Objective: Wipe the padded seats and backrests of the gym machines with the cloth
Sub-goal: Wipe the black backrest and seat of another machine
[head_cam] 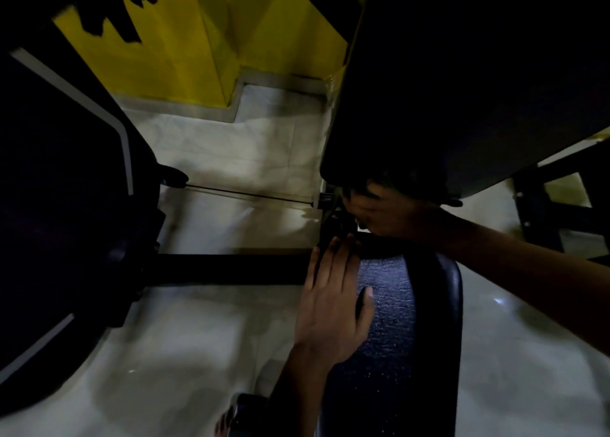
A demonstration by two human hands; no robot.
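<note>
A black padded seat with a textured top runs from the bottom centre up towards a dark padded backrest that fills the upper right. My left hand lies flat, fingers straight, on the seat's left edge near its far end. My right hand is at the lower edge of the backrest, where seat and backrest meet, its fingers curled in deep shadow. Something dark shows at its fingers; whether that is the cloth, I cannot tell.
A large dark machine body with grey trim fills the left. A thin cable and a black floor bar run from it to the seat frame. Pale tiled floor lies between, a yellow wall behind, a black frame at right.
</note>
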